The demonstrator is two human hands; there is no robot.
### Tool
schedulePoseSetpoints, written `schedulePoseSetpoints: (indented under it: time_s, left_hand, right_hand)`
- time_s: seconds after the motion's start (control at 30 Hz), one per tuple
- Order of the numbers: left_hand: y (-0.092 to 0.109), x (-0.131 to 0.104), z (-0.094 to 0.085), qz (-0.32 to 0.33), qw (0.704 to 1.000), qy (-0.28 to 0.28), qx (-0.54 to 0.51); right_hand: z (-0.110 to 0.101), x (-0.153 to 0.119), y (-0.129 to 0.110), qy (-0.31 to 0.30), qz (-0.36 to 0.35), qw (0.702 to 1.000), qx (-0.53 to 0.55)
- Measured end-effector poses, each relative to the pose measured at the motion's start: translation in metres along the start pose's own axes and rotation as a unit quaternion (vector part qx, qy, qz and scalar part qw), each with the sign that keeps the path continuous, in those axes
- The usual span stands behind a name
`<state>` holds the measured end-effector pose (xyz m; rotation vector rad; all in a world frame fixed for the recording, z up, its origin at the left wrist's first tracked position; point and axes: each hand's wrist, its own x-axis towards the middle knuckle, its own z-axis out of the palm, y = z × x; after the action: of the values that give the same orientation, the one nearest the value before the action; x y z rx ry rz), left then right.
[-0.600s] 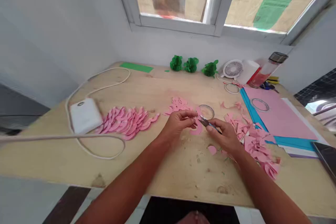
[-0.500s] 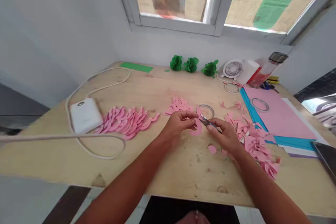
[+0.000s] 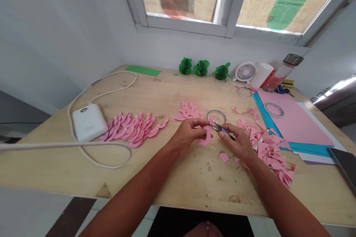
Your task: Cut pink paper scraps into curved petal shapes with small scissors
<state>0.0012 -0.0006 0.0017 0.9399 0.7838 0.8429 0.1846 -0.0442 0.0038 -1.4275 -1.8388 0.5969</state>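
Note:
My left hand (image 3: 192, 132) pinches a curved pink paper piece (image 3: 205, 140) between thumb and fingers. Closed around a small cutting tool that looks like scissors (image 3: 218, 126), my right hand (image 3: 237, 141) holds its blades at the paper near the left fingertips. Behind both hands lies a metal ring (image 3: 216, 112). A small pile of pink cut pieces (image 3: 189, 111) sits just beyond the left hand. Farther left, scalloped pink strips (image 3: 136, 127) are heaped in overlapping rows. Pink paper scraps (image 3: 271, 150) spread beside my right forearm.
A white power bank (image 3: 89, 123) with a looping white cable (image 3: 102, 161) lies at left. Green paper ornaments (image 3: 201, 67), a small fan (image 3: 246, 72) and a bottle (image 3: 283, 74) line the back. Coloured paper sheets (image 3: 300, 122) and a dark phone-like slab (image 3: 343, 166) occupy the right.
The pink piece has turned and shifted slightly left and down in my left hand. The tool's blades look a little further apart. The whole view has shifted slightly.

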Motion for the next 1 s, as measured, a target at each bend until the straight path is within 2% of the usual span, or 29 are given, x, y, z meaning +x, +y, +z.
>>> schedulePoseSetpoints:
  time_s: [0.27,0.57,1.0]
  left_hand:
    - [-0.0035,0.0000,0.0030,-0.032,0.999,-0.027,0.030]
    - [-0.0031,-0.0019,0.0079,-0.019,0.999,-0.036,0.009]
    - [-0.0014,-0.0035,0.0086,-0.032,0.998,-0.048,0.000]
  right_hand:
    - [0.0023,-0.0012,0.0005,0.039,0.018,0.997,0.063]
    - [-0.0023,-0.0015,-0.0058,0.009,-0.005,1.000,0.027]
    - [-0.0011,-0.0017,-0.0048,0.020,-0.004,0.999,0.032]
